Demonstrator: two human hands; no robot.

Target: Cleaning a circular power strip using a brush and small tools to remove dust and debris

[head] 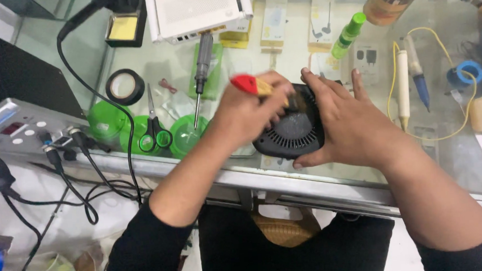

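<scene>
Two bare hands meet over a glass counter [288, 177], its top smooth and see-through with flat packets showing beneath and a metal rail along my near edge. Biggest of the loose things is the white plastic box [197, 10] at the far edge, ribbed on top. At far left sits a grey metal bench unit [15, 130] with round knobs, black cables trailing off it. Centre stage is a black fan housing [293, 129], matte plastic, rounded, with a slotted grille on its face; it rests on the glass near the front rail. My right hand [355, 126] cups it from the right, fingers spread over the top and thumb hooked under the near edge, so it is gripping the housing. My left hand [245, 115] is closed around a brush [249, 86] with a red tip to its handle; the bristles are blurred against the grille. Left of that lie translucent green round lids [140, 133], glossy, with green-handled scissors [154, 129] across them. A screwdriver [201, 71] with a clear grey handle lies beside. A black tape roll [125, 87] sits farther left. A small green spray bottle [348, 35] lies tilted beyond the housing.
</scene>
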